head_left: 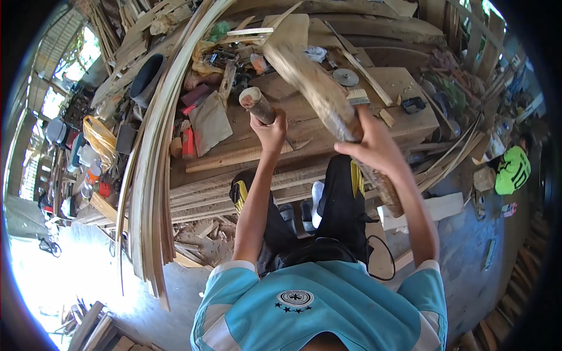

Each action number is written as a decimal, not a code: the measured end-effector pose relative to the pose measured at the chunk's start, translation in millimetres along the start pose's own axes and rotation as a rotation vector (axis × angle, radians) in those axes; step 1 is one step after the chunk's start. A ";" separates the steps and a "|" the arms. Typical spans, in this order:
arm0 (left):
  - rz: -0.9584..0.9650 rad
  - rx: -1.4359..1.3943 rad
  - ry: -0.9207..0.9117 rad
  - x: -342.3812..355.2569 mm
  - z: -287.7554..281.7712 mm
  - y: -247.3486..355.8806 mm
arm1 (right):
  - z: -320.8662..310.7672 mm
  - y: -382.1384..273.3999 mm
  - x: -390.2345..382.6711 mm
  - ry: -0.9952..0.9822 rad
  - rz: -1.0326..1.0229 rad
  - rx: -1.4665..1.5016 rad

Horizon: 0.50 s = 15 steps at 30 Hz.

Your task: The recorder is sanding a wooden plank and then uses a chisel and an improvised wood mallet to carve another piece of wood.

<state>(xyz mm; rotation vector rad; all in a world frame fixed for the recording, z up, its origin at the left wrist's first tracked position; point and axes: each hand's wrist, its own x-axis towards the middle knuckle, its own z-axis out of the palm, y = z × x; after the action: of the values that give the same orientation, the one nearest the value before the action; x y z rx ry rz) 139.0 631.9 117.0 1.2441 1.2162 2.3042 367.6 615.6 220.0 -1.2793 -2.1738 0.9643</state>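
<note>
My left hand [270,133] is closed around a short, round wooden handle [256,104], whose pale, worn end points up at me. The lower part of whatever it belongs to is mostly hidden by the hand. A thick, rough wooden club [319,96] is gripped around its middle by my right hand [374,143]. The club slants from the upper left down past my right forearm and is smeared by motion at its upper end. Both hands are above a heavy wooden workbench [404,88], with the club apart from the handle.
Long thin wood strips [155,146] arc down on the left. On the bench lie a flat brush [357,97], a grey disc [345,77], a black box-like object [413,105] and a red item [187,143]. A person in a bright green shirt [513,169] is at far right.
</note>
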 end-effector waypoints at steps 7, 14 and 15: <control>-0.101 -0.057 0.018 -3.4 -3.1 -7.5 | -54.2 -127.1 -13.3 0.313 -0.664 -0.158; 0.003 -0.046 -0.048 -5.9 7.7 16.2 | -34.2 -119.2 -1.1 -0.116 -0.262 -0.400; 0.016 0.014 -0.066 -7.2 9.4 20.4 | -40.2 -121.6 -3.9 -0.086 -0.194 -0.436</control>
<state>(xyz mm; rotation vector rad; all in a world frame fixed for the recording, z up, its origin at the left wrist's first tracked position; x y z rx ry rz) 153.8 620.4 131.3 1.3289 1.2069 2.2502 326.5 585.9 337.7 -1.1907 -2.6156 0.4915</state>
